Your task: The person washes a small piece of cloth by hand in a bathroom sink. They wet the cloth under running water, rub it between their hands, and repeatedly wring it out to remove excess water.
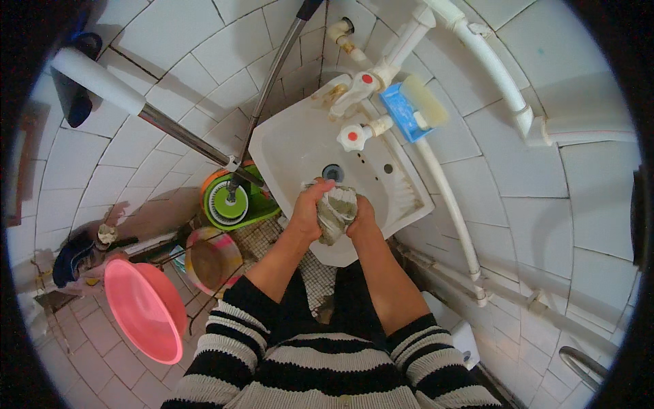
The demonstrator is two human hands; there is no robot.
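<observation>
A bunched, wet-looking greenish-grey cloth [336,212] is held between my two hands over the near part of a white ceramic sink [286,138]. My left hand [308,207] grips it from the left, thumb on top. At its right side my right hand [361,217] is closed around it, fingers partly hidden. Just beyond the cloth lies the sink's drain [332,173]. Above the basin are a white plastic tap with a red button [357,92] and a white valve knob [353,137]; no water stream is visible.
A blue soap tray [403,112] with a sponge sits on the sink's right edge. Left of the sink stand a green spin-mop bucket [227,202] and metal mop handles [184,135]. A pink basin [145,312] and a multicoloured tub [212,258] are lower left. White pipes [449,199] run along the right wall.
</observation>
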